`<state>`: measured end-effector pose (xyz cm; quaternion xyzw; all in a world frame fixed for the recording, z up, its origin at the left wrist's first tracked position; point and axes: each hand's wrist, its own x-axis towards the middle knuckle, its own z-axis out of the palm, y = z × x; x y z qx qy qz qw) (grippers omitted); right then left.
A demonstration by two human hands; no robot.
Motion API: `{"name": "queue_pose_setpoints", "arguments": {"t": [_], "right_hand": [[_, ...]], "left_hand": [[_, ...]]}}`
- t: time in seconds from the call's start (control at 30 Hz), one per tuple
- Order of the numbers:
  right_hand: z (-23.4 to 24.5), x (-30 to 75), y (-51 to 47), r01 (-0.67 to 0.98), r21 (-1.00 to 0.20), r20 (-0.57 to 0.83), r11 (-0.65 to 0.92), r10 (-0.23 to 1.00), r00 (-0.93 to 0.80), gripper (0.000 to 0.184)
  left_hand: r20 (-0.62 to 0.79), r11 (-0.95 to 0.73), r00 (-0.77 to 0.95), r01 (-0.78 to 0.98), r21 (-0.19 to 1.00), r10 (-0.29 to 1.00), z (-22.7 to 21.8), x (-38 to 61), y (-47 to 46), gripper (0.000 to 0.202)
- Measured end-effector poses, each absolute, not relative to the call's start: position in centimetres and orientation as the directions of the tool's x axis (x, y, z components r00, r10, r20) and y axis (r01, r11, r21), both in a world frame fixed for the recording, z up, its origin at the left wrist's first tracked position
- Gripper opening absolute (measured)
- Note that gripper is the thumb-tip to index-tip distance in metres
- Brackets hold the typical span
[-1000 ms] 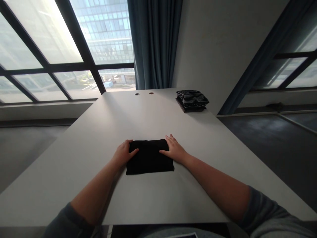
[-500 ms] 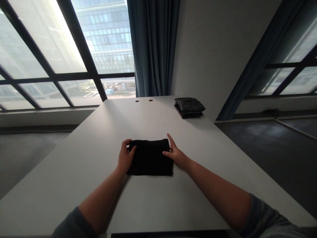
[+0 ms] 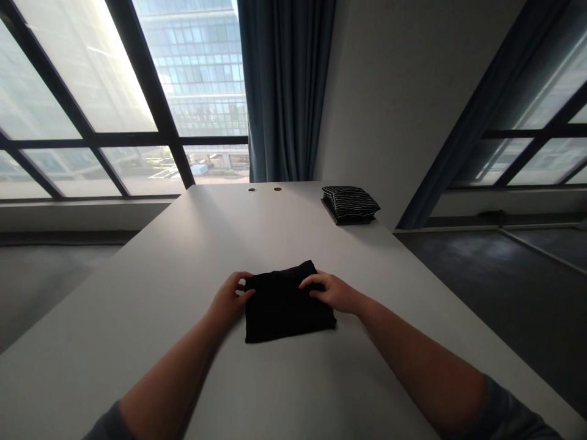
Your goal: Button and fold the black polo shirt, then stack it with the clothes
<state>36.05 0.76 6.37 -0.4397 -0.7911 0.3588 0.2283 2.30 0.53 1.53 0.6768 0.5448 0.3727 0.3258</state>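
A folded piece of black cloth (image 3: 287, 311) lies on the white table in front of me, slightly turned, its right upper corner raised. My left hand (image 3: 232, 296) holds its upper left edge, thumb on top and fingers curled at the side. At the upper right, my right hand (image 3: 337, 293) is closed on the cloth, with thumb and index finger over its top face. Some of the right fingers are hidden behind the edge. What kind of garment or fabric this is cannot be made out.
A stack of folded dark cloth (image 3: 351, 205), striped white on top, sits at the table's far right corner. Two round cable holes (image 3: 277, 189) mark the far edge of the white table (image 3: 174, 269). Beyond stand a blue curtain (image 3: 287, 91) and windows.
The black cloth has shifted a little right and nearer to me and has turned slightly. My right hand's fingers have moved from spread beside the edge to bent over the top.
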Motion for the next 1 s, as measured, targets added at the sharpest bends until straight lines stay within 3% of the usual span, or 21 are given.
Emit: {"name": "queue_pose_setpoints", "arguments": {"t": [0.3, 0.53, 0.67, 0.8, 1.0], "right_hand": [[14.5, 38.8, 8.0, 0.598, -0.521, -0.014, 0.609, 0.694, -0.720, 0.040], [19.8, 39.1, 15.0, 0.681, -0.337, 0.096, 0.650, 0.743, -0.662, 0.046], [21.5, 39.2, 19.4, 0.730, -0.311, 0.216, 0.609, 0.793, -0.570, 0.048], [22.6, 40.1, 24.6, 0.779, -0.348, 0.416, 0.521, 0.831, -0.370, 0.052], [23.1, 45.1, 32.3, 0.789, -0.434, 0.690, 0.435, 0.724, -0.020, 0.056]], "left_hand": [[0.264, -0.287, 0.152, 0.739, 0.610, 0.952, -0.1, 1.8, 1.4, 0.034], [0.252, -0.350, 0.250, 0.768, 0.537, 0.935, -0.4, 1.5, 1.5, 0.035], [0.219, -0.353, 0.279, 0.781, 0.515, 0.935, -0.4, 1.4, 1.4, 0.037], [0.212, -0.357, 0.288, 0.784, 0.508, 0.934, -0.3, 1.4, 1.4, 0.033], [0.217, -0.365, 0.295, 0.779, 0.509, 0.931, -0.3, 1.4, 1.4, 0.033]]}}
